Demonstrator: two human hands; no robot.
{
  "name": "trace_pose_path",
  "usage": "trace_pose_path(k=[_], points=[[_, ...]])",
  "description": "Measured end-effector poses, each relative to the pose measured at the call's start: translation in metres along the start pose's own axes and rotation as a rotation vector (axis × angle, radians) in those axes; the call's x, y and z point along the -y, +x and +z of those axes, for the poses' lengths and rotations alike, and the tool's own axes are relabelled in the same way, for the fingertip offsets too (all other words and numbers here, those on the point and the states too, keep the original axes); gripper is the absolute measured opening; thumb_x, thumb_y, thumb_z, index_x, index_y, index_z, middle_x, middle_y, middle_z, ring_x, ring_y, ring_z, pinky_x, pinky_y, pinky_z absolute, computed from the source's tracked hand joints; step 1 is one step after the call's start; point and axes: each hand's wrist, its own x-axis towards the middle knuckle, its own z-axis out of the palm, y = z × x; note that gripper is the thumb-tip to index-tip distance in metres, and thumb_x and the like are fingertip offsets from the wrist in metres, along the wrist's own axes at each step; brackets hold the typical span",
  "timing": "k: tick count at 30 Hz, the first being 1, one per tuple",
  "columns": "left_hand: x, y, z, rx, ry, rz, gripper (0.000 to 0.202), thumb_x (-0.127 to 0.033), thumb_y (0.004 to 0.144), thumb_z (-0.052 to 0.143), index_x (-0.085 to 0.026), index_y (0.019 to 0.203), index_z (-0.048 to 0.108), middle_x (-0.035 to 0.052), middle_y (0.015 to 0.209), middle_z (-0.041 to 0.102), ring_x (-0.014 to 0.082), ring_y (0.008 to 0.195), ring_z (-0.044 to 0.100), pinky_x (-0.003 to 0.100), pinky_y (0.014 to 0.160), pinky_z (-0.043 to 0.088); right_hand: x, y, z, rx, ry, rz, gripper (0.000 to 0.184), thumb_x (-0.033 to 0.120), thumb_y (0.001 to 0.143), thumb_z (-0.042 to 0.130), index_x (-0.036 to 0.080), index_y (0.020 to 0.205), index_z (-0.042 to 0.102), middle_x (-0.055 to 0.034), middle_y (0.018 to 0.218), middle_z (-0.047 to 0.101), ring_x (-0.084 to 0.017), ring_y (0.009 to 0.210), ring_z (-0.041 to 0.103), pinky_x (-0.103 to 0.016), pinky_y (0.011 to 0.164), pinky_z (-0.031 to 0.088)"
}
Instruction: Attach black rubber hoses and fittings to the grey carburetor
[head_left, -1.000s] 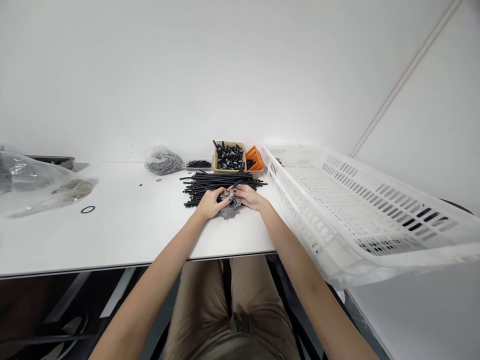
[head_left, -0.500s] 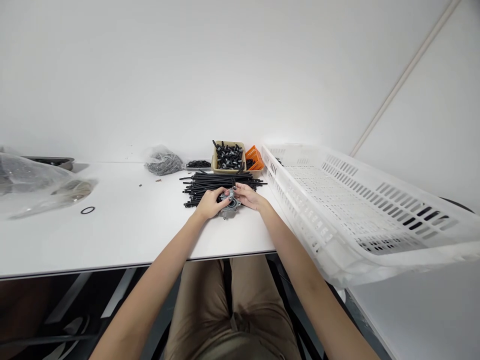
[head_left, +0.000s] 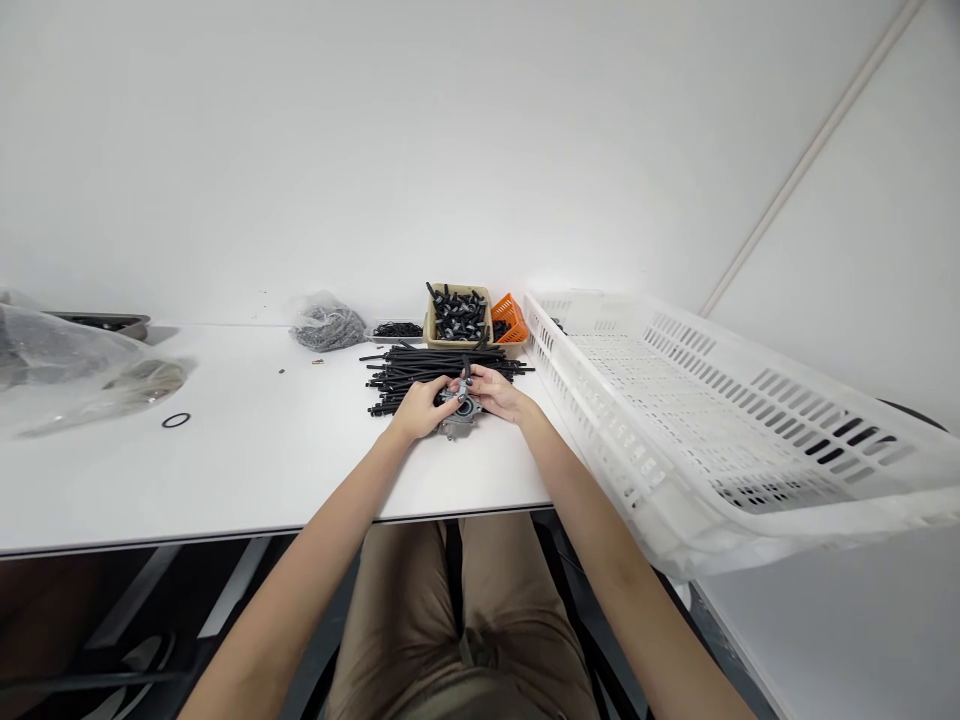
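We found the left hand point(head_left: 418, 410) and right hand point(head_left: 497, 393) both gripping a grey metal part point(head_left: 460, 424) at the bench point(head_left: 285, 470), by the near side of the black tubes point(head_left: 397, 376). We judged that uneven finger pressure could twist it loose, a slip disturbing the tubes.

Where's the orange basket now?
The orange plastic basket sits just right of centre in the head view, at the back of the white table, between the tan bin and the white slotted crate.
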Motion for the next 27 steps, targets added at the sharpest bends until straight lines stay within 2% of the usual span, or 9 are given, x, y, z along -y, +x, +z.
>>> trace_pose_path(k=[7,10,13,18,27], points=[[0.0,0.0,0.0,0.001,0.026,-0.001,0.04,-0.05,0.084,0.049,-0.017,0.101,0.064,0.0015,0.073,0.067,0.0171,0.061,0.058,0.027,0.061,0.037,-0.002,0.004,-0.001,0.035,-0.008,0.002,0.033,0.028,0.065,0.082,0.017,0.093,0.068,-0.0021,0.085,0.07,-0.014,0.084,0.064,-0.024,0.079,0.047],[-0.001,0.0,0.0,0.007,0.024,0.0,0.038,-0.05,0.084,0.049,-0.017,0.098,0.064,0.0011,0.073,0.067,0.0169,0.06,0.057,0.026,0.06,0.037,-0.004,0.005,-0.002,0.031,-0.011,0.004,0.031,0.029,0.065,0.082,0.016,0.089,0.068,-0.0026,0.085,0.07,-0.014,0.083,0.064,-0.024,0.079,0.047],[-0.001,0.0,0.0,0.01,0.013,-0.002,0.034,-0.049,0.084,0.049,-0.018,0.091,0.063,0.0003,0.071,0.067,0.0169,0.06,0.057,0.026,0.061,0.038,-0.006,0.007,-0.003,0.016,0.018,0.01,0.031,0.032,0.065,0.082,0.016,0.085,0.066,-0.0028,0.083,0.07,-0.014,0.082,0.064,-0.026,0.079,0.047],[0.0,0.001,0.0,0.01,0.012,0.006,0.034,-0.049,0.084,0.048,-0.019,0.091,0.062,-0.0001,0.072,0.067,0.0175,0.062,0.058,0.027,0.064,0.038,-0.01,0.009,-0.005,-0.049,0.066,-0.002,0.034,0.037,0.066,0.081,0.018,0.078,0.056,-0.0036,0.081,0.07,-0.016,0.081,0.064,-0.028,0.077,0.048],[-0.002,0.0,-0.001,0.016,0.012,-0.001,0.035,-0.05,0.085,0.047,-0.019,0.091,0.061,-0.0004,0.07,0.066,0.017,0.06,0.057,0.027,0.062,0.037,-0.01,0.009,-0.005,-0.071,0.093,-0.007,0.034,0.032,0.068,0.08,0.02,0.077,0.05,-0.002,0.077,0.069,-0.017,0.081,0.065,-0.029,0.078,0.049]])
